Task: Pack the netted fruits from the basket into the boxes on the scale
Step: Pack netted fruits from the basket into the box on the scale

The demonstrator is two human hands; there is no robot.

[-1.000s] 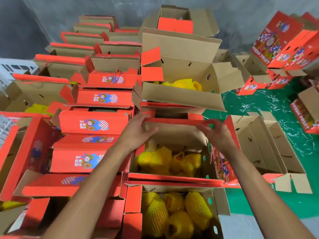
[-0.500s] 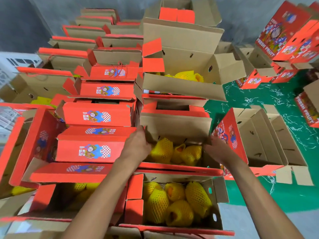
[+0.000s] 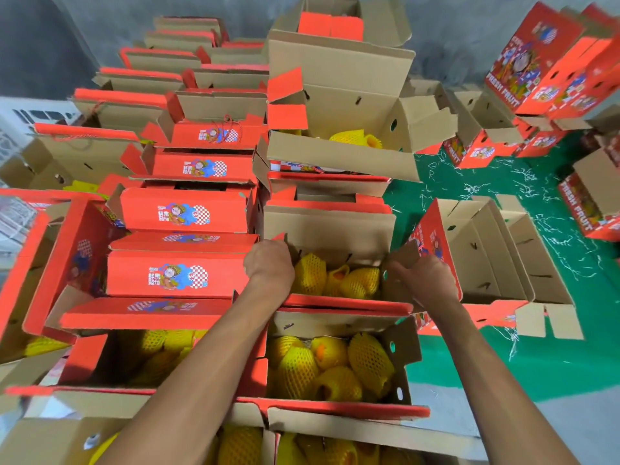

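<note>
Both hands lower at box (image 3: 328,236) side flaps, left hand (image 3: 270,265) fingers hidden, right hand (image 3: 424,280) gripping flap, grip unclear

Rough grey concrete wall (image 3: 453,35) at back. Glossy green painted floor (image 3: 570,347) on the right, littered with thin white shredded strips (image 3: 476,187). White slatted plastic crate (image 3: 37,117) far left. Even lighting.

Yellow netted fruits (image 3: 339,278) packed in open red box (image 3: 349,304), brown lid flap (image 3: 330,234) half-lowered
</note>
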